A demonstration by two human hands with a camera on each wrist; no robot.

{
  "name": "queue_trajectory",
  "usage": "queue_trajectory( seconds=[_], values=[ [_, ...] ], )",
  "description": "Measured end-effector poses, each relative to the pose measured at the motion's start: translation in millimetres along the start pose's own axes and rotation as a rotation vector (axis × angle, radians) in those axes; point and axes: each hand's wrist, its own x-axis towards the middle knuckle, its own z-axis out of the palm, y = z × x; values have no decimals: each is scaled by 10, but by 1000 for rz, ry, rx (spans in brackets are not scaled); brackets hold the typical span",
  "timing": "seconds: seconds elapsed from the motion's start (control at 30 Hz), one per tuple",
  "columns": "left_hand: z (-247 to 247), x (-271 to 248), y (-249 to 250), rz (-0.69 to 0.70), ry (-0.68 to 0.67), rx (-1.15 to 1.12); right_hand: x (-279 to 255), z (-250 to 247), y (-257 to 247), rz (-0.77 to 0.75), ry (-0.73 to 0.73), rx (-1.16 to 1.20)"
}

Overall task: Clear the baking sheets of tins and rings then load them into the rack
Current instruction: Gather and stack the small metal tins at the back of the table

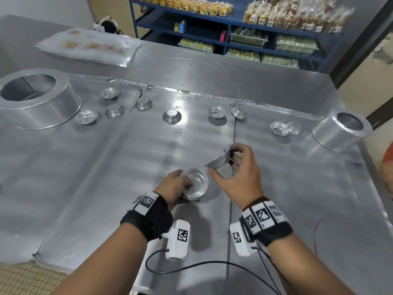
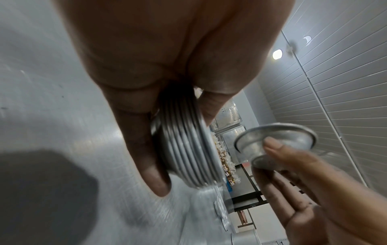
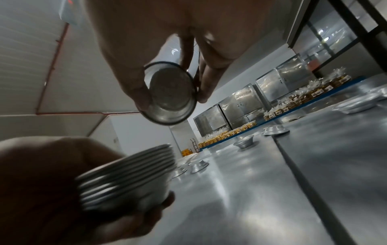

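My left hand [image 1: 178,188] grips a stack of several nested small tins [image 1: 194,184], seen edge-on as the stack [image 2: 186,149] in the left wrist view and as the stack [image 3: 127,175] in the right wrist view. My right hand [image 1: 236,167] pinches a single small tin [image 1: 219,160] tilted just above and right of the stack; the same tin [image 3: 170,94] shows its base in the right wrist view, and the tin [image 2: 276,140] is held by fingertips. Several loose tins [image 1: 172,116] lie along the far part of the baking sheets [image 1: 127,156].
A large ring [image 1: 36,101] stands at the far left and a smaller ring [image 1: 342,132] at the far right. Plastic-wrapped packs [image 1: 89,46] lie on the table beyond. Blue shelves [image 1: 229,24] hold bagged goods. Sheet seams [image 1: 234,145] run front to back.
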Motion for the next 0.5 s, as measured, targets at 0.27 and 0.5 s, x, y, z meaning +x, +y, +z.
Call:
queue_trajectory(
  seconds=[0.27, 0.5],
  values=[
    [-85, -30, 0, -35, -144, -27, -414, 191, -158, 71, -124, 97],
    [-141, -44, -27, -10, -156, 15, -531, 289, -119, 159, -220, 113]
  ],
)
